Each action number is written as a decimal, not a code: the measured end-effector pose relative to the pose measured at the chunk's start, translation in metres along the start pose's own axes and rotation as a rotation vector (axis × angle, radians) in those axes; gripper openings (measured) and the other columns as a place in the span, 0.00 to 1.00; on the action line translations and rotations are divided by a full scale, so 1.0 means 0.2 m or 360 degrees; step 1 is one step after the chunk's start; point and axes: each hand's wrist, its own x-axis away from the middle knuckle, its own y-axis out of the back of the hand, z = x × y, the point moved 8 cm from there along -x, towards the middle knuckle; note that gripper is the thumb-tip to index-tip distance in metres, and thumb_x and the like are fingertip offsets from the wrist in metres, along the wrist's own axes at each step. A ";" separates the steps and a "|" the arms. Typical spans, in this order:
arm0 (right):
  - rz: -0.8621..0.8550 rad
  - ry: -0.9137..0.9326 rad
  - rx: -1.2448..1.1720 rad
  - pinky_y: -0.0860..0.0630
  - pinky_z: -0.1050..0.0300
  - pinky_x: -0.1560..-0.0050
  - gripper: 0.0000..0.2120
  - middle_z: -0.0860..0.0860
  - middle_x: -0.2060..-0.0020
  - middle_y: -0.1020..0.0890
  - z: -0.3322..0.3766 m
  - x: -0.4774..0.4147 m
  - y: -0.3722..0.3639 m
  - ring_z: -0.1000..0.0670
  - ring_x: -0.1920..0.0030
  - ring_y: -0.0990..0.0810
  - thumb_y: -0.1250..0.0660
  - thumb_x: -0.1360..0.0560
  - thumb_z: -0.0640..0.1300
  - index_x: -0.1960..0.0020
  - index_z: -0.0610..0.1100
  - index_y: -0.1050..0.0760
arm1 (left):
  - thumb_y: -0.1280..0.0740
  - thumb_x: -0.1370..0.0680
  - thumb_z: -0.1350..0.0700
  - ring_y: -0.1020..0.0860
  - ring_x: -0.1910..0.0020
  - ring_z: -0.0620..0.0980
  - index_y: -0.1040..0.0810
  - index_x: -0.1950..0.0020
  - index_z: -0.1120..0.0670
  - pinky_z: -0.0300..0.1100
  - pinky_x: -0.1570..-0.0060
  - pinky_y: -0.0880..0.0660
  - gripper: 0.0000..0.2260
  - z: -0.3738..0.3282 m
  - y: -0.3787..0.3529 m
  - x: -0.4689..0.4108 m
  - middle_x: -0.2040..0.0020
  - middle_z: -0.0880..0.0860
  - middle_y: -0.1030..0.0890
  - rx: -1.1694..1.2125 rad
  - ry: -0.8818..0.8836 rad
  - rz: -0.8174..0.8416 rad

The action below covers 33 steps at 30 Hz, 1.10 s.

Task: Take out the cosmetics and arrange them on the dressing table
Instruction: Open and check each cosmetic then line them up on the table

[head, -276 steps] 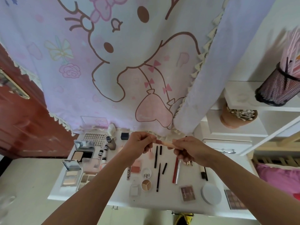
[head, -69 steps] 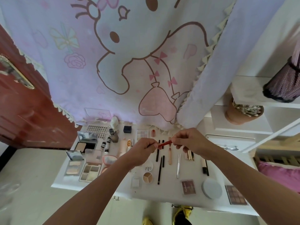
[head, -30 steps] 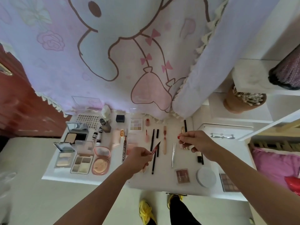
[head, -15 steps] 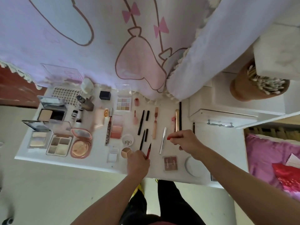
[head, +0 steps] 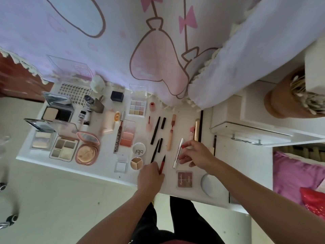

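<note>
Red thin pen (head: 162, 164) sat in curled fingers of the left hand (head: 150, 177); the right hand (head: 197, 155) pinched a small red cap (head: 183, 146)

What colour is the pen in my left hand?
The pen is red, dark at the tip; head view.

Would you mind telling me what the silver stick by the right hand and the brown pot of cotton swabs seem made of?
The silver stick looks like metal or metallised plastic: glossy, with a bright streak along it. The brown pot looks like matt wood or terracotta: dull, even, no glare; I cannot tell which.
</note>
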 end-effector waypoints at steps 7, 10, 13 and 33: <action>-0.0141 0.0122 0.0282 0.26 0.61 0.64 0.09 0.46 0.55 0.15 0.02 -0.04 -0.05 0.49 0.57 0.16 0.42 0.17 0.42 0.40 0.44 0.26 | 0.34 0.27 0.55 0.22 0.56 0.52 0.23 0.52 0.55 0.45 0.55 0.23 0.06 0.04 0.01 0.05 0.57 0.51 0.20 -0.0071 -0.0044 0.0019; -0.0335 0.0340 0.0698 0.22 0.57 0.50 0.08 0.52 0.51 0.17 0.05 -0.05 -0.06 0.53 0.51 0.18 0.35 0.20 0.44 0.42 0.46 0.21 | 0.34 0.26 0.54 0.22 0.55 0.53 0.23 0.50 0.54 0.46 0.53 0.23 0.07 0.06 0.01 0.06 0.55 0.51 0.20 -0.0082 -0.0062 0.0023; -0.0456 0.0434 0.0994 0.22 0.54 0.48 0.08 0.54 0.51 0.19 0.10 -0.05 -0.10 0.53 0.51 0.20 0.31 0.24 0.48 0.46 0.50 0.17 | 0.34 0.25 0.54 0.22 0.54 0.53 0.23 0.49 0.54 0.45 0.53 0.24 0.08 0.07 0.00 0.08 0.54 0.52 0.20 -0.0095 -0.0085 0.0033; -0.0354 0.0095 0.1126 0.18 0.52 0.58 0.04 0.45 0.65 0.17 -0.04 -0.19 -0.28 0.47 0.63 0.17 0.31 0.30 0.40 0.58 0.41 0.18 | 0.34 0.26 0.58 0.21 0.53 0.55 0.21 0.48 0.53 0.47 0.51 0.23 0.08 0.14 -0.04 0.11 0.53 0.52 0.19 -0.0025 -0.0064 0.0086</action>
